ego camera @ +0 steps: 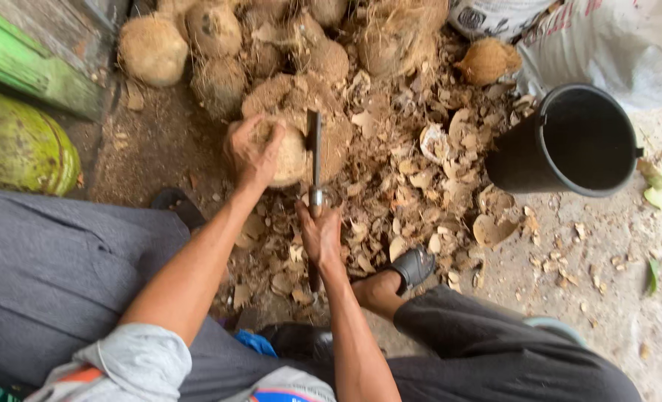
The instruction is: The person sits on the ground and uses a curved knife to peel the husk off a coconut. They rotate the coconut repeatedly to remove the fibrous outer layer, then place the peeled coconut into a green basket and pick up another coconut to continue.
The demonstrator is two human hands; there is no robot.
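My left hand (250,149) grips the top of a husked brown coconut (292,158) that rests on the ground in front of me. My right hand (320,235) is closed around the handle of a large knife (314,152). Its blade stands on edge and lies against the right side of the coconut. Broken shell chips lie all around the spot.
A heap of husked coconuts (215,45) lies ahead. A black bucket (578,141) stands at the right, white sacks (613,37) behind it. A green round object (18,149) sits at the left. My sandalled foot (409,268) rests among shell pieces (420,179).
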